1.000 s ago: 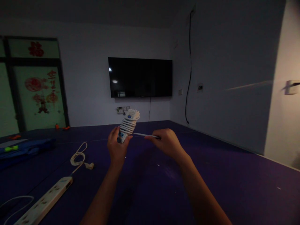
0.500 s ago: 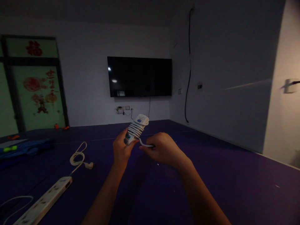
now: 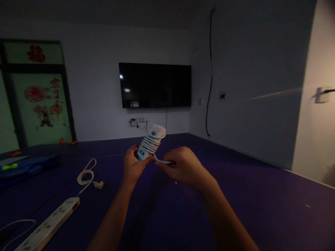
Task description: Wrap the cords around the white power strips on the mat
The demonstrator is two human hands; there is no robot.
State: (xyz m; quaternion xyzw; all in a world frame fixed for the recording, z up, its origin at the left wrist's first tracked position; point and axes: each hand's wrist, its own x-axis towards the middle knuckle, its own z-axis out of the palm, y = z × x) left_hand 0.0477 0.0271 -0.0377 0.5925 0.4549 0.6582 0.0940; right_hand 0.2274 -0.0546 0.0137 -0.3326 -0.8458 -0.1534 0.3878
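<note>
My left hand (image 3: 134, 165) grips the lower end of a white power strip (image 3: 151, 143) held upright and tilted to the right, with its white cord wound round it in several turns. My right hand (image 3: 183, 166) is closed on the loose part of that cord (image 3: 161, 161), just right of the strip's lower end. Both hands are raised in front of me above the dark purple floor (image 3: 235, 195).
A second white power strip (image 3: 49, 223) lies on the floor at lower left, its cord coiled (image 3: 86, 175) with a plug beside it. A blue bag (image 3: 26, 165) sits at far left. A black TV (image 3: 155, 85) hangs on the far wall.
The wrapped strip swung from leaning left of centre to further right. My right hand moved closer to the strip, and the straight stretch of cord became a short bend.
</note>
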